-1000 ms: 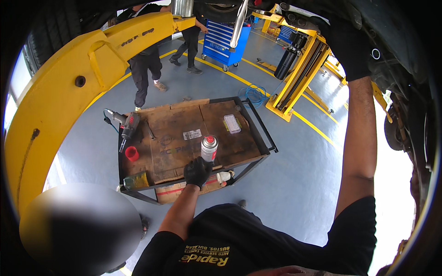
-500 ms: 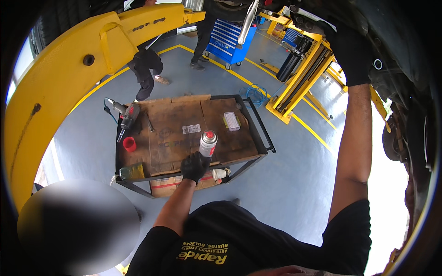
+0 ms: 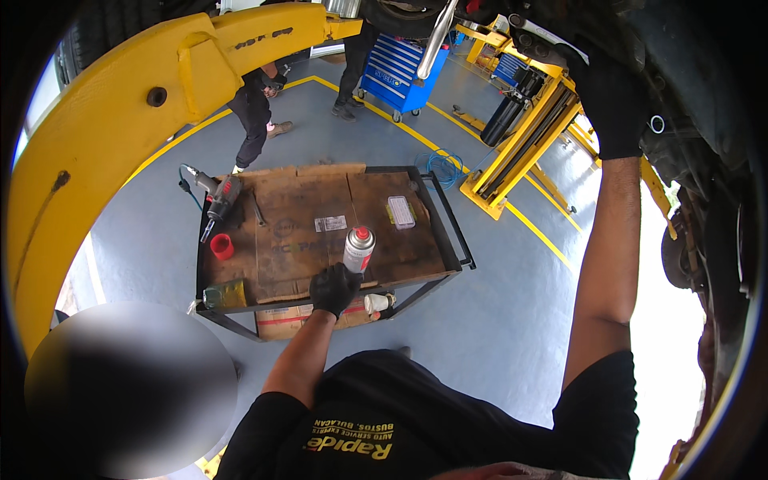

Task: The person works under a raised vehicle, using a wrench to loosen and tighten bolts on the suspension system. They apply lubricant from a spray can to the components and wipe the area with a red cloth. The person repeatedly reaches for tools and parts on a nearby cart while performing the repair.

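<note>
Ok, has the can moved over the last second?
No, no clear shift either way: the can, in the left hand, keeps its place lower right of the white label in the picture.

Car workshop — lift arm (image 3: pixel 120 120), tool cabinet (image 3: pixel 398 70)

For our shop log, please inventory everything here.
Cart: 1, black, centre
Spray can: 1, silver, in left hand
Cardboard: several, brown, on cart
Impact wrench: 1, grey, cart's left
Thin tool: 1, dark, cart's left
Cup: 1, red, cart's left
Packet: 1, green, cart's near left
Case: 1, white, cart's right
Container: 1, white, below cart top
Cabinet: 1+, blue, beyond cart
Hose: 1, blue, beyond cart
Lift arm: 1 large, yellow, left
Lift post: 1, yellow, upper right
Vehicle: 1, dark, overhead
Other people: 2+, dark clothes, beyond cart
Left hand: 1, black glove, centre
Right hand: 1, black glove, upper right
</note>
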`<state>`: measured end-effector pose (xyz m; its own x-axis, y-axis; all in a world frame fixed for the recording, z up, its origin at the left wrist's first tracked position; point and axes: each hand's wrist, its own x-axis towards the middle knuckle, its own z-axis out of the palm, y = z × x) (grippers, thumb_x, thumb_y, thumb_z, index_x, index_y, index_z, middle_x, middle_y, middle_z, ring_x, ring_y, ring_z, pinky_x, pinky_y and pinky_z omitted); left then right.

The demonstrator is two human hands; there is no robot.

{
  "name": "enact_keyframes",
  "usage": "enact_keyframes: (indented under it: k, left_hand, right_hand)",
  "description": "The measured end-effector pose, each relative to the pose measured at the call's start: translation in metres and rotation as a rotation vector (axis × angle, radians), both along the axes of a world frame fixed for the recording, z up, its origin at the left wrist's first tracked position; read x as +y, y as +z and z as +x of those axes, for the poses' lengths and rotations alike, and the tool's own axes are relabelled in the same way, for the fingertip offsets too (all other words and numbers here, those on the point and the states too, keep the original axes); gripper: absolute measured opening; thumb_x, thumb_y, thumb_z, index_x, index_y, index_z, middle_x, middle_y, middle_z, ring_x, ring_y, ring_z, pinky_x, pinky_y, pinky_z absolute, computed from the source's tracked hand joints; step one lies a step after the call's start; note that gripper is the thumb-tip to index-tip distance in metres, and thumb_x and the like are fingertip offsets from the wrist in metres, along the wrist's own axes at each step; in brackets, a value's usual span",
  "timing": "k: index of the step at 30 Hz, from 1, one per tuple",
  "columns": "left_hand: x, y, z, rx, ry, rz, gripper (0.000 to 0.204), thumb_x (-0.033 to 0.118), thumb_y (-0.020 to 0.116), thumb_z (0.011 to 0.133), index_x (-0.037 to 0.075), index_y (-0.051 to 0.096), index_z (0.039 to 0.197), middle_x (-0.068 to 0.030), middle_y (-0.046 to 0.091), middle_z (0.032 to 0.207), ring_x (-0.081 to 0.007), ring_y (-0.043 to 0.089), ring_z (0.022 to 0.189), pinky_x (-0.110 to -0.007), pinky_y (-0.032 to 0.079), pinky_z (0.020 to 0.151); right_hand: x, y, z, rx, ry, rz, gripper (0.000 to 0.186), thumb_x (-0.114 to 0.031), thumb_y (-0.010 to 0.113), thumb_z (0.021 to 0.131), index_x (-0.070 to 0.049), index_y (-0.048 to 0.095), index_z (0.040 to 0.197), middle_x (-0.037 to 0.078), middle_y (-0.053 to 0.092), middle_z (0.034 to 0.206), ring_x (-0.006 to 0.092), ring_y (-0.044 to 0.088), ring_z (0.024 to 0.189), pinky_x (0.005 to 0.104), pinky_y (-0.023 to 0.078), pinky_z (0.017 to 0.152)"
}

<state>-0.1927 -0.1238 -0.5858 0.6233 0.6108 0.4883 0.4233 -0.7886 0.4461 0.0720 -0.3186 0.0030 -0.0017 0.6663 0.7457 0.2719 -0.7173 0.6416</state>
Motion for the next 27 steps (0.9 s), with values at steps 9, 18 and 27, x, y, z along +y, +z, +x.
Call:
enact_keyframes:
  k: [9, 18, 27]
  left_hand:
    - [0.006, -0.003, 0.003, 0.004, -0.007, -0.016, 0.041, 0.050, 0.079, 0.087, 0.012, 0.064, 0.093, -0.0107, 0.071, 0.086, -0.0357, 0.072, 0.083, -0.054, 0.056, 0.074]
    - [0.004, 0.001, 0.003, 0.047, -0.008, -0.066, 0.043, 0.052, 0.078, 0.088, 0.012, 0.063, 0.096, -0.0112, 0.070, 0.086, -0.0360, 0.072, 0.083, -0.054, 0.056, 0.076]
    - [0.002, -0.006, 0.001, 0.005, 0.069, 0.039, 0.044, 0.053, 0.076, 0.090, 0.011, 0.066, 0.099, -0.0117, 0.072, 0.090, -0.0355, 0.072, 0.086, -0.051, 0.055, 0.079]
  right_hand:
    - [0.008, -0.014, -0.012, -0.046, 0.029, 0.074, 0.046, -0.055, 0.060, 0.108, -0.016, 0.078, 0.123, 0.008, 0.083, 0.099, 0.0257, 0.081, 0.085, 0.0383, 0.065, 0.074]
    - [0.000, 0.024, -0.010, 0.369, 0.208, 0.004, 0.040, -0.042, 0.065, 0.107, -0.016, 0.073, 0.135, 0.012, 0.079, 0.108, 0.0277, 0.078, 0.099, 0.0399, 0.061, 0.086]
    - [-0.001, -0.249, 0.022, 0.881, 0.709, -0.183, 0.010, -0.017, 0.066, 0.107, -0.010, 0.072, 0.106, 0.007, 0.075, 0.095, 0.0310, 0.074, 0.089, 0.0426, 0.056, 0.074]
